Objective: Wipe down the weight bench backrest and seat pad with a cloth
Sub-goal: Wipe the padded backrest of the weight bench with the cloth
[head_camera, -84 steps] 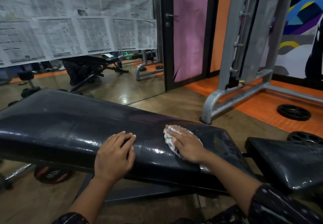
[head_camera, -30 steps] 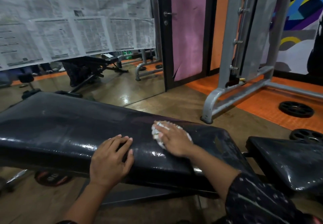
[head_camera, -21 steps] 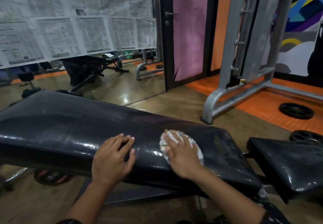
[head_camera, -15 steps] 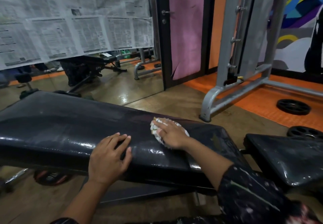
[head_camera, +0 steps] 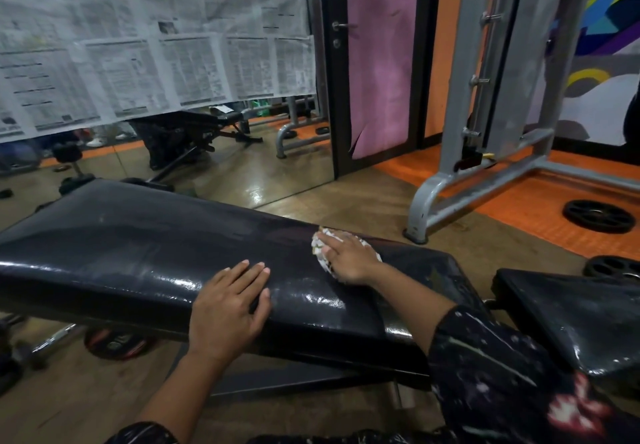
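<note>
While left hand (head_camera: 230, 308) lies flat — right hand (head_camera: 348, 256) presses cloth (head_camera: 320, 247) | plates (head_camera: 599, 216) beyond.

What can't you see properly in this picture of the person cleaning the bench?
- Cloth: mostly hidden in the head view under the right hand; its full shape can't be told.
- Backrest: its left end is cut off by the picture's edge.
- Seat pad: partly covered by the patterned sleeve and cut by the right edge.
- Newspaper sheets: print too small and blurred to read.
</note>
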The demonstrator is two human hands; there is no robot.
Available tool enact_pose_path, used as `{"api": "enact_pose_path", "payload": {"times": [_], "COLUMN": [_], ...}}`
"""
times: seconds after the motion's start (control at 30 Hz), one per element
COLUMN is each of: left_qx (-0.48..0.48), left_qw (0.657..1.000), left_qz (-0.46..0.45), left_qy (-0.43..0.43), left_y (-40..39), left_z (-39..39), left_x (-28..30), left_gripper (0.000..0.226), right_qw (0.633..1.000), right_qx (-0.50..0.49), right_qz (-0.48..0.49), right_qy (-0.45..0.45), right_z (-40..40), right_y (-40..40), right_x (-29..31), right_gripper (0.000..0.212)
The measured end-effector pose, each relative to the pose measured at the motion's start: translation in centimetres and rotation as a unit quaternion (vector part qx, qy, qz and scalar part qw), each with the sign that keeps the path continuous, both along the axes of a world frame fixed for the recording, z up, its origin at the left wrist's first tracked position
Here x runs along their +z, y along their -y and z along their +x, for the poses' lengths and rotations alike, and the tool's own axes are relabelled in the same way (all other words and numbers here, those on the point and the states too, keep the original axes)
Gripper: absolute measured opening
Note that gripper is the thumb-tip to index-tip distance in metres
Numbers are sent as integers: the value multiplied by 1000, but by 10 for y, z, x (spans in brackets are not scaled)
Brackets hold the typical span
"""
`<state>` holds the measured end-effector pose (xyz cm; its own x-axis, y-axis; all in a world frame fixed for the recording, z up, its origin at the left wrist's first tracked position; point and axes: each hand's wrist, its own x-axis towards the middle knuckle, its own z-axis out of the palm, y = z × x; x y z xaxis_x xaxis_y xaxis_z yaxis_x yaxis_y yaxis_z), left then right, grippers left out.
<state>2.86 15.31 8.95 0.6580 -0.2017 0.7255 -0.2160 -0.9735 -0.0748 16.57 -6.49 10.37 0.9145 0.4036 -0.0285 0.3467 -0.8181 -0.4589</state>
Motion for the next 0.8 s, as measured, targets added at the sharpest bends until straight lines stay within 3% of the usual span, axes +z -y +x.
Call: {"api": "enact_pose_path", "payload": {"times": [0.2,0.33,0.43,0.57,0.7,0.8], "left_qx": [8,13,15,17,18,43], "left_qw": [1000,1000,999,999,998,995], "left_qz": [-7,-9,-5,-10,-40,-68], "left_qy": [-15,-23,-36,-47,-54,-53], "left_y": [0,1,3,4,5,10], "left_z": [1,0,-2,-6,-4,-1], "left_x": [1,4,7,8,8,7], "left_gripper": [36,35,36,38,37,39], "right_qw": [993,999,999,999,990,997], "right_qx": [-117,-33,29,-38,-135,-62], "right_qz": [14,12,15,1,16,1], "right_qy": [7,31,17,-29,-20,43], "right_z": [12,-31,-17,29,6,-29], "right_y": [39,9,-9,17,41,23], "right_x": [-31,-19,0,-1,-19,-18], "right_gripper": [50,49,48,52,50,57]}}
